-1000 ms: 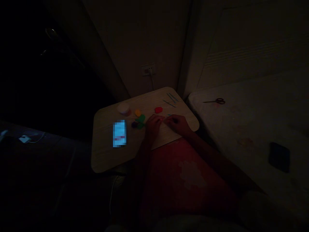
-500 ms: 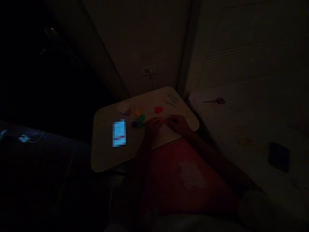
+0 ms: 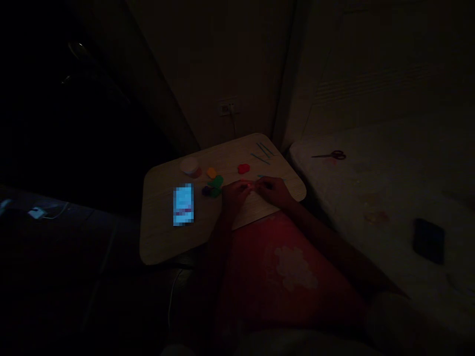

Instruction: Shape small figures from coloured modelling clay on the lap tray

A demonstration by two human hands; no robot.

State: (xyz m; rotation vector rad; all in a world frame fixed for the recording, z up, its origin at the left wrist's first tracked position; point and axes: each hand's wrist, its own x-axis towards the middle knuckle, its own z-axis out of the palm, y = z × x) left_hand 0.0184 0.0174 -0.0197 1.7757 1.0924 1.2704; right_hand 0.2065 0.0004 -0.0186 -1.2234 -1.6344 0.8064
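Observation:
In the dim light my left hand (image 3: pixel 234 194) and my right hand (image 3: pixel 273 191) meet over the front right of a small table (image 3: pixel 159 247). The fingertips of both close on a small reddish piece of modelling clay (image 3: pixel 250 186), mostly covered by the fingers. Beyond them lies a red lump of clay (image 3: pixel 243 168). Green clay (image 3: pixel 215 182), a yellow-orange lump (image 3: pixel 211 172) and a dark purple lump (image 3: pixel 206 191) sit left of my left hand. A thin bluish-green stick (image 3: pixel 261 176) is partly hidden behind my right hand.
Several thin dark sticks (image 3: pixel 261 158) lie at the table's back right. A pale round tub (image 3: pixel 190 166) and a lit phone (image 3: pixel 183 203) are on its left. Scissors (image 3: pixel 333 155) and a dark flat object (image 3: pixel 429 241) rest on the pale surface at right. A wall socket (image 3: pixel 227 107) holds a plug.
Both hands stay nearly in place, with slight finger movement around the reddish clay. More of the bluish-green stick shows behind my right hand. The other objects have not moved.

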